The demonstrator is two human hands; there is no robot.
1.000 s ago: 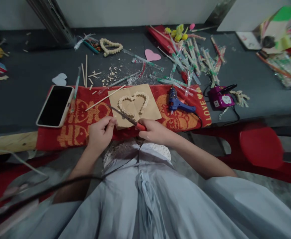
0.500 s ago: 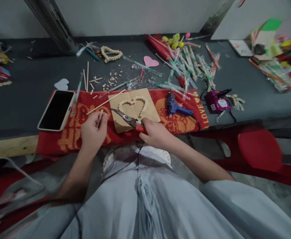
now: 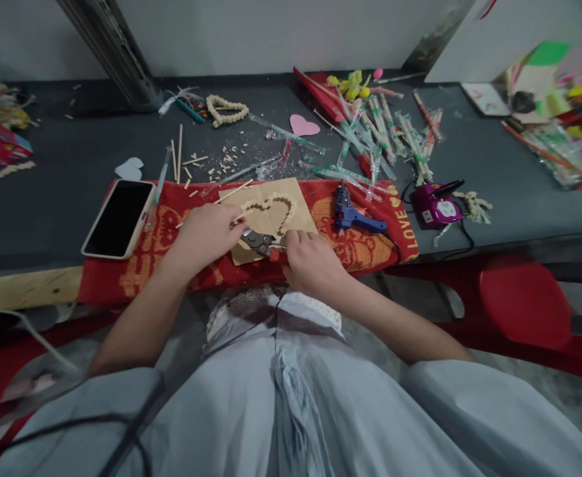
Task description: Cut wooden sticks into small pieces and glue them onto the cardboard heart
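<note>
My right hand [image 3: 309,260] is closed round the red handles of a pair of cutting pliers [image 3: 257,241] that point left over a brown card [image 3: 305,211]. On the card lies a heart [image 3: 271,207] made of small pale stick pieces. My left hand [image 3: 206,232] is closed on a thin wooden stick [image 3: 236,217] and holds it at the pliers' jaws. The card rests on a red and gold towel [image 3: 365,244] at the table's near edge.
A phone [image 3: 118,218] lies face up at the towel's left end. A blue glue gun [image 3: 354,213] and a purple device [image 3: 435,204] lie to the right. Loose sticks, wrapped chopsticks [image 3: 385,132], a pink paper heart [image 3: 303,126] and a second stick heart [image 3: 226,109] are scattered behind. A red stool [image 3: 524,298] stands right.
My left hand has moved right, from over the towel to the pliers' jaws, bringing the stick with it. My right hand with the pliers has stayed almost in place.
</note>
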